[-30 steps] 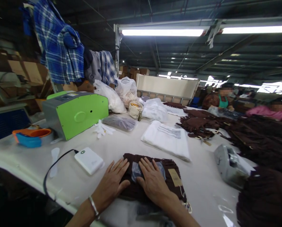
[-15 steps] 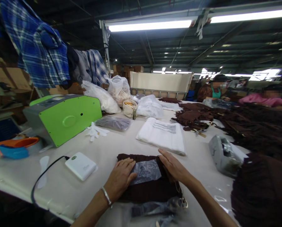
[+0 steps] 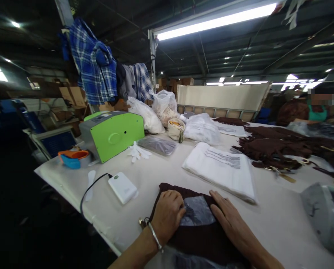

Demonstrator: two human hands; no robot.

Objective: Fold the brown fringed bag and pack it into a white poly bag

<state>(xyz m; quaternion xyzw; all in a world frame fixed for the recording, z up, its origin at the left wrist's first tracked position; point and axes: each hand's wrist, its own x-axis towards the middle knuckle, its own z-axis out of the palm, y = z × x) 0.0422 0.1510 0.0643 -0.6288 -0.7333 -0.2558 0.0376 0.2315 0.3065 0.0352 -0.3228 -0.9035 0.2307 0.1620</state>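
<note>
A folded dark brown cloth item [image 3: 203, 239] lies on the table in front of me, with a small clear plastic packet [image 3: 199, 211] on top. My left hand [image 3: 168, 213], a bangle at its wrist, rests on the cloth's left side with its fingers curled at the packet's left edge; what they pinch is hidden. My right hand [image 3: 228, 216] lies flat along the right side, fingers stretched out. A stack of white printed plastic bags [image 3: 220, 170] lies just beyond.
A green and grey machine [image 3: 116, 136] stands at the back left, near a white power bank [image 3: 122, 187] with a black cable. A tape dispenser [image 3: 324, 213] is at right. Brown garments [image 3: 279, 144] lie at the back right, where a person [image 3: 315, 108] is.
The view has swung left. My left hand's fingers, spread before, are now curled at the packet. My right hand is still flat on the cloth.
</note>
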